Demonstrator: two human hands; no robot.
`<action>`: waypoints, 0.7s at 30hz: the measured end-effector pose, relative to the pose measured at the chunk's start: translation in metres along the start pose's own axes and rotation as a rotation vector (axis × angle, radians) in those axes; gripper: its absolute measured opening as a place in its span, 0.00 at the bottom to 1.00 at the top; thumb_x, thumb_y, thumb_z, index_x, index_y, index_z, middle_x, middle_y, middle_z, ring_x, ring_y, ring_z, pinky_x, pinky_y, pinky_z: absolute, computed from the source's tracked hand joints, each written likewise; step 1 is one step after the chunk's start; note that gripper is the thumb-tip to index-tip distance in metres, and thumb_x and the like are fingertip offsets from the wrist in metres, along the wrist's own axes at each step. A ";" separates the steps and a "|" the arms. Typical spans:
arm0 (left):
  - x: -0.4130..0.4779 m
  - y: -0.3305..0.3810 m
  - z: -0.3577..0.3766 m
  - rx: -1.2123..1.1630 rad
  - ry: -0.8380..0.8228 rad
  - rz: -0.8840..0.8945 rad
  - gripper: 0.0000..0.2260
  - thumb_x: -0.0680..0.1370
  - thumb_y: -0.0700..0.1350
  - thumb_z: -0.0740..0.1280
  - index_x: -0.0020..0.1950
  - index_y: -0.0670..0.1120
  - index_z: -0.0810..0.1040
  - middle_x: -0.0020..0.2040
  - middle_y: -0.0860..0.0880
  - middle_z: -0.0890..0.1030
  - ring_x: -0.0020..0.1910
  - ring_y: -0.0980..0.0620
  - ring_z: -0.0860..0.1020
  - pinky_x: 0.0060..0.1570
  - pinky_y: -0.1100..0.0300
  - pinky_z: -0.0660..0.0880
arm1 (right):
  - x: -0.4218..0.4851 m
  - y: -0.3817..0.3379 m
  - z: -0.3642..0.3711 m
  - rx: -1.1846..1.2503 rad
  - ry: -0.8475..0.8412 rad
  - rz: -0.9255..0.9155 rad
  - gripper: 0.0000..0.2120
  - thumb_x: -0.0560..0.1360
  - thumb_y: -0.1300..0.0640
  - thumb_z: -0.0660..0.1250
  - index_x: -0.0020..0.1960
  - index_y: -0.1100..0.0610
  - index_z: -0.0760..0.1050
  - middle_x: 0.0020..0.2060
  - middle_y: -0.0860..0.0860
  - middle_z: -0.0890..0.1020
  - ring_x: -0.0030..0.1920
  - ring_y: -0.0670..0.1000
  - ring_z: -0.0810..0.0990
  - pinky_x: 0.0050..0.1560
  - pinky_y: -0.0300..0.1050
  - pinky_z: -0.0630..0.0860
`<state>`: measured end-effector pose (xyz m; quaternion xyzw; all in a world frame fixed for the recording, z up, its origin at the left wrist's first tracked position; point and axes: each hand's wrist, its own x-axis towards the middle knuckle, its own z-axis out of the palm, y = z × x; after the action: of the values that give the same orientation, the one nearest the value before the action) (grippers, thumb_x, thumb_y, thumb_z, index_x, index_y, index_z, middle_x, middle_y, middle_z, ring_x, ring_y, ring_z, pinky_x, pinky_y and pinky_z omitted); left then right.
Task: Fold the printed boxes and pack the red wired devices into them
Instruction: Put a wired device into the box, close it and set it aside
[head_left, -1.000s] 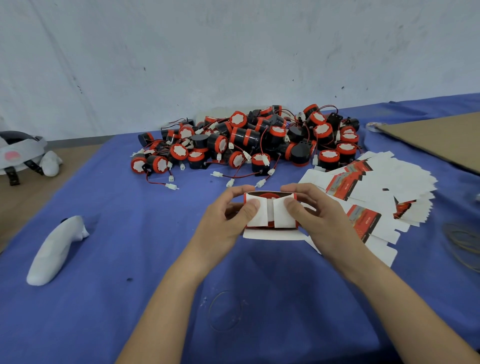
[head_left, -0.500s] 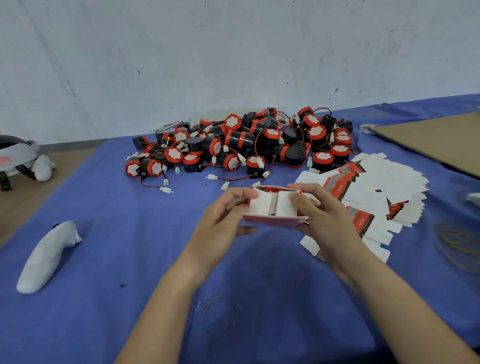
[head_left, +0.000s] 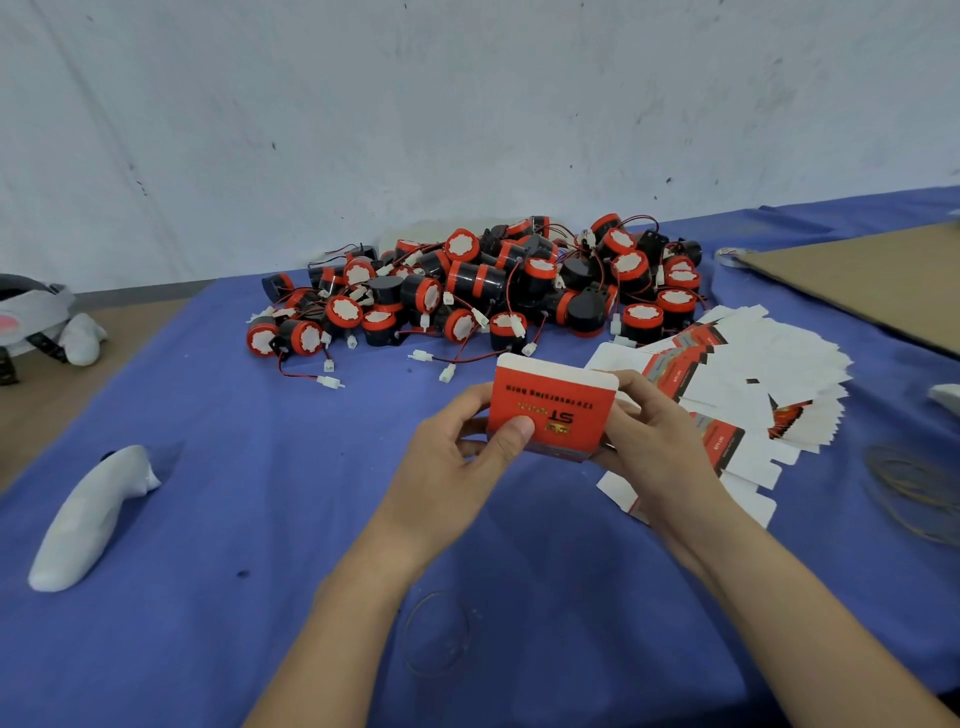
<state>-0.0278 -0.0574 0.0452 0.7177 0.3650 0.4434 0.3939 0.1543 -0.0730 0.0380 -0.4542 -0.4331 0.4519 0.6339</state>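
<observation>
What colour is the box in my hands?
The box is red with a white top edge, best seen in the head view.

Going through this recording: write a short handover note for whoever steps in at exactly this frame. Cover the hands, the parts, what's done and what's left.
Left hand: grips the red printed box, thumb on its red face.
Right hand: grips the box's other side.
Red wired devices: piled loose at the back of the blue cloth.
Flat box blanks: fanned out on the right.
Done: one box folded into shape; its white end flap looks untucked, and its contents are hidden.
Left: close this box, then fold and pack the rest.
</observation>
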 end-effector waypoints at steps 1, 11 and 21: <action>0.000 -0.001 0.000 0.005 0.008 0.002 0.11 0.79 0.53 0.67 0.61 0.56 0.78 0.54 0.59 0.84 0.55 0.58 0.81 0.54 0.66 0.76 | 0.000 0.000 0.001 0.000 -0.005 -0.005 0.04 0.80 0.56 0.67 0.53 0.54 0.79 0.43 0.53 0.87 0.44 0.51 0.87 0.42 0.41 0.83; -0.001 -0.001 0.003 0.062 0.130 -0.003 0.03 0.80 0.48 0.68 0.53 0.54 0.77 0.49 0.62 0.83 0.49 0.59 0.81 0.48 0.68 0.76 | -0.002 0.002 0.005 -0.041 -0.082 -0.061 0.17 0.74 0.40 0.62 0.54 0.47 0.82 0.50 0.48 0.87 0.51 0.49 0.86 0.46 0.37 0.81; -0.004 0.004 0.021 -0.088 0.240 -0.046 0.19 0.80 0.46 0.68 0.64 0.63 0.64 0.57 0.61 0.79 0.56 0.62 0.78 0.48 0.71 0.75 | -0.002 0.002 0.008 -0.147 -0.117 -0.151 0.15 0.74 0.58 0.73 0.59 0.50 0.77 0.49 0.40 0.85 0.53 0.43 0.84 0.54 0.36 0.79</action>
<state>-0.0095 -0.0677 0.0409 0.6331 0.4060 0.5323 0.3887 0.1459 -0.0734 0.0378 -0.4384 -0.5343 0.3958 0.6047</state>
